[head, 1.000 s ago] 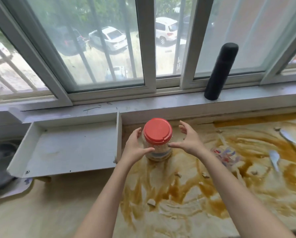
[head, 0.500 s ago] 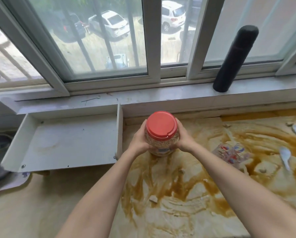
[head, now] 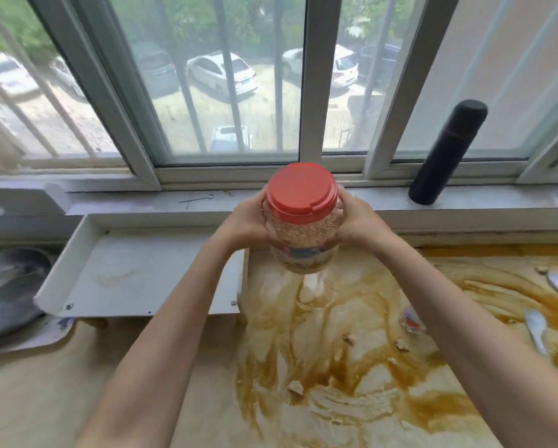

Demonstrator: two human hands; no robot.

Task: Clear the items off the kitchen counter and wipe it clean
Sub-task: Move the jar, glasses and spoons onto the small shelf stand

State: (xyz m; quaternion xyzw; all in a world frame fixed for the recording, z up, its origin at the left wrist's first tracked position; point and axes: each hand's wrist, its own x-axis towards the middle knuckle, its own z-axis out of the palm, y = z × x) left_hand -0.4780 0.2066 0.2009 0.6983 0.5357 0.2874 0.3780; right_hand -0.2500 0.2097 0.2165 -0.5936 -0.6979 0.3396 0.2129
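Note:
A clear plastic jar (head: 303,234) with a red lid, filled with pale grainy contents, hangs in the air above the counter (head: 352,367). My left hand (head: 248,221) grips its left side and my right hand (head: 358,221) grips its right side. The counter below is smeared with brown sauce, and a pale ring marks the spot under the jar. Two white spoons (head: 536,328) lie in the sauce at the far right, beside a small crumpled wrapper (head: 411,320). Small crumbs dot the smears.
A white shallow tray (head: 77,273) sits left of the jar against the window sill. A black flask (head: 445,153) stands on the sill at the right. A dark pan (head: 9,286) rests at the far left edge. Windows rise behind the sill.
Both hands closed around the jar and lifted it off the counter, up and toward the window. A pale ring now shows where it stood.

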